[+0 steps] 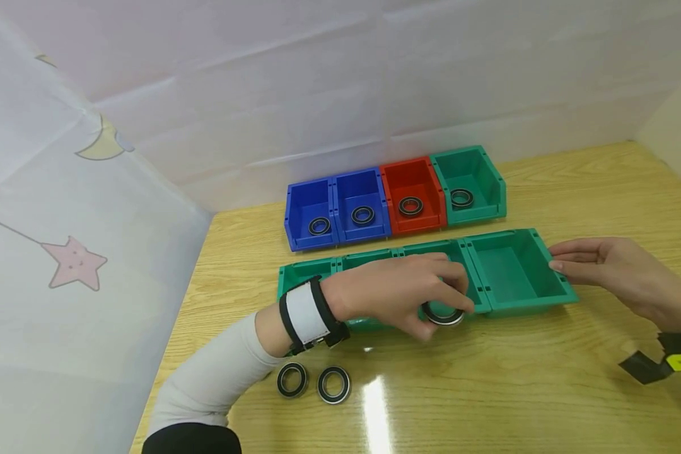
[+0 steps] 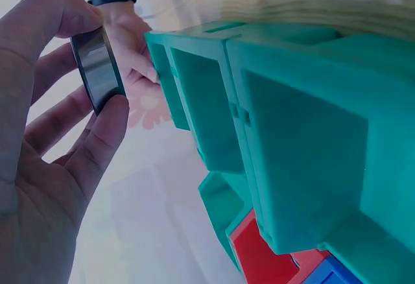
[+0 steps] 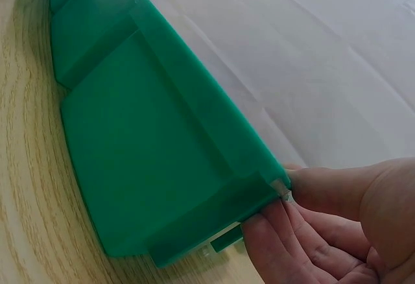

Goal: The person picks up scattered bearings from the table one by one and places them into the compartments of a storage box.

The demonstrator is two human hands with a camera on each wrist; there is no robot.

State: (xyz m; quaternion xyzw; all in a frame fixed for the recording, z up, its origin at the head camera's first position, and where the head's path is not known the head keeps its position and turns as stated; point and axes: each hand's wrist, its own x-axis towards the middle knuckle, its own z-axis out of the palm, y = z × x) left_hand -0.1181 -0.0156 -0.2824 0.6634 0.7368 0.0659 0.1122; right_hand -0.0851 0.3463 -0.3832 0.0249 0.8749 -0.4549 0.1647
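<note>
My left hand (image 1: 397, 287) pinches a ball bearing (image 1: 446, 320) between thumb and fingers, above the front row of green bins. In the left wrist view the bearing (image 2: 97, 67) is seen edge-on, apart from the bins. My right hand (image 1: 624, 268) grips the side rim of the rightmost green bin (image 1: 558, 297); the right wrist view shows thumb and fingers on either side of that bin's (image 3: 142, 141) corner. No bearing shows inside this bin. My left forearm and hand hide much of the other front bins (image 1: 303, 271).
Behind stands a row of two blue bins (image 1: 312, 243), a red bin (image 1: 422, 224) and a green bin (image 1: 477, 214), each with one bearing. Two more bearings, one at left (image 1: 281, 380) and one beside it (image 1: 321, 384), lie on the wooden table near my left sleeve. Patterned sheeting (image 1: 295, 94) surrounds the table.
</note>
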